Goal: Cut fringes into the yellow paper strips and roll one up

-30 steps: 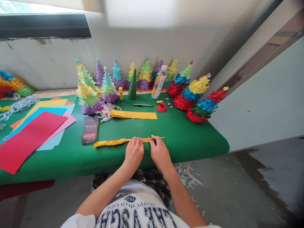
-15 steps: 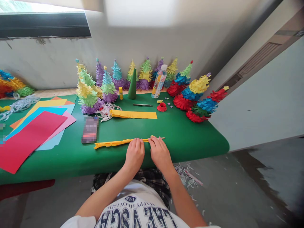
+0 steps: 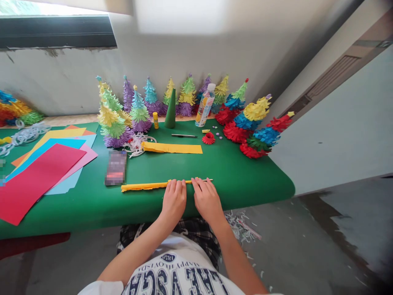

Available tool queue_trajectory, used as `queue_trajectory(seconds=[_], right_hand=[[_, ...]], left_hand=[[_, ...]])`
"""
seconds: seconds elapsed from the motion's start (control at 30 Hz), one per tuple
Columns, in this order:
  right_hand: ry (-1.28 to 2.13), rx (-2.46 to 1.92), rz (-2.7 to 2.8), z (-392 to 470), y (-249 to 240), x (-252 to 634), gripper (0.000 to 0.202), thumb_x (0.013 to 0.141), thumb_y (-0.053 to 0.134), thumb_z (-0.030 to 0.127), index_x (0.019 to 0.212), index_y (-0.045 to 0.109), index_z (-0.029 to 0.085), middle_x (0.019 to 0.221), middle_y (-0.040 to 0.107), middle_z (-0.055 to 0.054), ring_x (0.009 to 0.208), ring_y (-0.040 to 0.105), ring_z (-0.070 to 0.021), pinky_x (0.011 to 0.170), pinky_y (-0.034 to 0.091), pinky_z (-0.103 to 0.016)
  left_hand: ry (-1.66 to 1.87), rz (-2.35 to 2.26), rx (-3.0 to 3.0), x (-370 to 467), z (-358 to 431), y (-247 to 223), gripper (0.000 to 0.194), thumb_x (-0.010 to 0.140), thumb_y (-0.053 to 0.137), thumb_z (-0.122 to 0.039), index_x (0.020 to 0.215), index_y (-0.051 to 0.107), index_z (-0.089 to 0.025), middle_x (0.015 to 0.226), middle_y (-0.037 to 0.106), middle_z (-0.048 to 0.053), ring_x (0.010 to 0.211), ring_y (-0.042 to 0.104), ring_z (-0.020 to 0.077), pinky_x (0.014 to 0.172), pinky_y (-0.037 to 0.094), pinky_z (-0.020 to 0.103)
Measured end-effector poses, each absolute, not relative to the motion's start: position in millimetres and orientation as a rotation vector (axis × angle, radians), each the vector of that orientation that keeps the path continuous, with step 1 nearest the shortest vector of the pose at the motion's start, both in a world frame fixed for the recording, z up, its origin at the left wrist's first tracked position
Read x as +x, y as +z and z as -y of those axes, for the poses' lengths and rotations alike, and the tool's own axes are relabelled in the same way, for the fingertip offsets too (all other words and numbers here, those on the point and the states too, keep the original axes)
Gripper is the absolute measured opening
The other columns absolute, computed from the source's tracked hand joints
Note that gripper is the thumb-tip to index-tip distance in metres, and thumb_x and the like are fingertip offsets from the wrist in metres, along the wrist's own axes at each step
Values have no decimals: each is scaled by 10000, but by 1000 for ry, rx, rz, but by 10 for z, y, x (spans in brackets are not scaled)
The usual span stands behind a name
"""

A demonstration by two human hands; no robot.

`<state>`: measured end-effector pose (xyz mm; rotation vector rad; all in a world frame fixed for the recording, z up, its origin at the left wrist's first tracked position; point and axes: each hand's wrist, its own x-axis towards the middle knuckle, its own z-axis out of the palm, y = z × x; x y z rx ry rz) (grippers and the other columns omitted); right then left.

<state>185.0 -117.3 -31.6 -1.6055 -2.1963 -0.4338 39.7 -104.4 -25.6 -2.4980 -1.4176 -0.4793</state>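
Observation:
Near the front edge of the table lies a long, narrow yellow paper strip [image 3: 144, 187], its left stretch reaching out freely. My left hand [image 3: 175, 200] is closed over the strip's right part, fingertips pressed down on it. Close by on the right, my right hand [image 3: 207, 200] has its fingers closed on the same strip, around a thin stick [image 3: 210, 180] whose pale end pokes out to the right. The paper looks wrapped about the stick there, though my fingers hide most of it. Behind my hands lies a wider yellow-orange paper strip [image 3: 175, 148].
A phone [image 3: 115, 168] and stacked coloured paper sheets [image 3: 46, 180] lie left. Behind stand a green cone [image 3: 170, 112], a glue stick [image 3: 155, 120], a bottle [image 3: 205, 107] and several fringed paper trees [image 3: 256, 131]. A pen [image 3: 184, 135] and a red fringed ring [image 3: 208, 138] lie mid-table.
The strip's free left part has turned, now looking narrower and straighter. My right hand's fingers have shifted slightly on the stick; both hands stay in nearly the same place.

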Motion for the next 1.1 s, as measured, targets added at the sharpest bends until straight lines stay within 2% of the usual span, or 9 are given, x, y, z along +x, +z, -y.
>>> queue_trajectory(seconds=[0.3,0.67,0.93,1.1], right_hand=[[-440,-1607,2181,1205,-279,1843,354,879,407,85,1147,639,79,1067,680,-144,988,597,-241,1014,406,-440],[-448,-1623,2162,1223,-276,1824,326,886,416,99,1115,647,84,923,635,-129,900,550,-237,975,429,-446],[-422,-1612,2152,1246,-298,1845,329,894,415,104,1109,663,92,972,614,-150,959,541,-250,968,446,-464],[-433,-1593,2145,1250,-294,1839,317,890,415,92,1073,672,76,1012,624,-159,982,549,-255,961,459,-460]], left_hand=[[-494,1411,-2513,392,1091,-318,403,833,471,-30,1222,572,-57,1220,596,176,1101,564,265,972,449,404],[-516,1369,-2509,380,1134,-252,350,834,467,-49,1157,600,-63,1091,641,165,956,594,244,849,492,390],[-570,1367,-2540,388,1138,-266,363,822,450,-27,1164,568,-55,1035,607,150,1013,568,251,912,473,401],[-595,1341,-2532,384,1140,-257,336,829,466,-28,1147,573,-42,997,606,137,950,575,238,870,486,378]])
